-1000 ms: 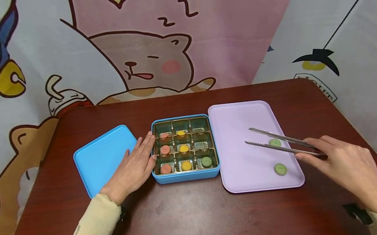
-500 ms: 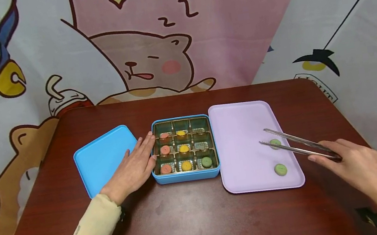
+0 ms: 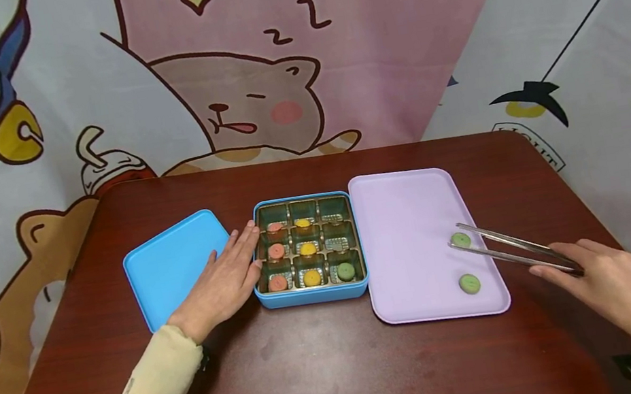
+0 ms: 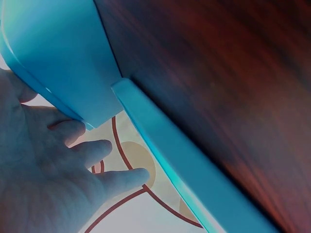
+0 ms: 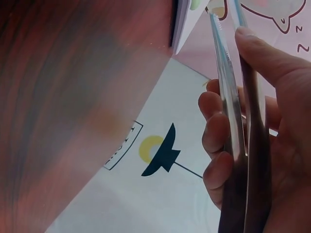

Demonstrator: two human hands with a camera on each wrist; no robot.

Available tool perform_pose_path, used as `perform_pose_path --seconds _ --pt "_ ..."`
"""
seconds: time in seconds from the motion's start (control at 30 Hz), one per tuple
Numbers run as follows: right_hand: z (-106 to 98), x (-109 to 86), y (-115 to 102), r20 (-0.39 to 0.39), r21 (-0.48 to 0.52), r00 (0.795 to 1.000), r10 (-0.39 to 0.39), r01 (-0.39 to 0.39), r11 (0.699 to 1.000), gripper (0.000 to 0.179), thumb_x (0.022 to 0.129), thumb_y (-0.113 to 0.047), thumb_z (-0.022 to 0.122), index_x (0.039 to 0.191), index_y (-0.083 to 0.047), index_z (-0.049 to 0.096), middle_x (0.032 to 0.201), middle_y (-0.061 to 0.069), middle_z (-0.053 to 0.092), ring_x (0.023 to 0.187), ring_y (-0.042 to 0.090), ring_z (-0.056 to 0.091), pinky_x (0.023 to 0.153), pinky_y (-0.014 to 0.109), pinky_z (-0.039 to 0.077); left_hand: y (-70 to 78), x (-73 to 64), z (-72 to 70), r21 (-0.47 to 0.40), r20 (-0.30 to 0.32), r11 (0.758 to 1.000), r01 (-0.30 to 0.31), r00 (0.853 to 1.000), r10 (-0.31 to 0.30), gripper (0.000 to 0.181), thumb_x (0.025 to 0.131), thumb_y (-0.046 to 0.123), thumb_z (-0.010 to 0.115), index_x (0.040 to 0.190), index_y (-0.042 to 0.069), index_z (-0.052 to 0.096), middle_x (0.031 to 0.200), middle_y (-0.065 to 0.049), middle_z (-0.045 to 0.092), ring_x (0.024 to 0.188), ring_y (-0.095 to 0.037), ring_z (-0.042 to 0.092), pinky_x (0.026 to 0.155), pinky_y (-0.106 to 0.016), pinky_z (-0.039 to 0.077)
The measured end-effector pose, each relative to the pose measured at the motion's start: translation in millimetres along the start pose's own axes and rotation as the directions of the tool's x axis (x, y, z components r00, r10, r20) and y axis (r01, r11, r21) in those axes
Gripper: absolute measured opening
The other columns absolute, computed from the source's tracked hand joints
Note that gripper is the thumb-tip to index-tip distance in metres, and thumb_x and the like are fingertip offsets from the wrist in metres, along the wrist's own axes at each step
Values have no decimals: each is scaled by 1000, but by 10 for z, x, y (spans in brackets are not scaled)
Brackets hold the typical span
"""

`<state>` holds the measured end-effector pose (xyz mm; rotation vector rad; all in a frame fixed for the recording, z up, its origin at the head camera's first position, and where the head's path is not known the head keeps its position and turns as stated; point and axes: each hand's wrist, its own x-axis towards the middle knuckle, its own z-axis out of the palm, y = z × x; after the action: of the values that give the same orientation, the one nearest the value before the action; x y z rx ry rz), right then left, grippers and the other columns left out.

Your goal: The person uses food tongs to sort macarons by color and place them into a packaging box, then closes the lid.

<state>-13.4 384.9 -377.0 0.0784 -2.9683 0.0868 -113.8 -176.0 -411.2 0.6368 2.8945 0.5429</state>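
Note:
My right hand grips metal tongs over the right part of a lilac tray. The tong tips stand apart, on either side of a round green piece. Nearer me on the tray lies a second green disc. My left hand rests with straight fingers against the left side of a blue box. Its gold insert has compartments: pink pieces in the left column, yellow pieces in the middle, and one green piece at the near right.
A blue lid lies on the brown table left of the box, partly behind my left hand. The tray's left edge meets the box's right side. A cartoon-print cloth hangs behind the table.
My right hand has moved right and slightly toward me with the tongs, bringing their tips back to either side of the farther green piece. The left hand has stayed put.

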Motion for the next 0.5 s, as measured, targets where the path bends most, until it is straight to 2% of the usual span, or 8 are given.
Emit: perform_pose_path --seconds 0.17,0.33,0.5 --pt "2 -11 32 45 -24 999 31 -30 999 58 79 -49 86 109 -2 70 79 12 60 56 25 49 43 48 41 -1 2 2 1 0 1000 0 1000 0 63 112 34 38 166 8 18 173 -7 14 157 -37 15 117 -71 20" --pt "0 -21 41 52 -42 998 28 -26 999 58 80 -49 86 108 -1 71 76 10 59 54 23 47 41 42 39 -6 1 6 -1 0 1000 -1 1000 1 64 112 34 39 166 8 19 173 -7 14 158 -37 15 117 -71 20" --pt "5 -21 45 52 -50 998 24 -21 999 57 79 -47 86 107 1 71 75 11 59 54 23 47 41 44 41 -11 1 12 1 -1 1000 -2 1000 2 64 112 34 39 166 8 19 173 -7 14 158 -37 15 117 -71 20"
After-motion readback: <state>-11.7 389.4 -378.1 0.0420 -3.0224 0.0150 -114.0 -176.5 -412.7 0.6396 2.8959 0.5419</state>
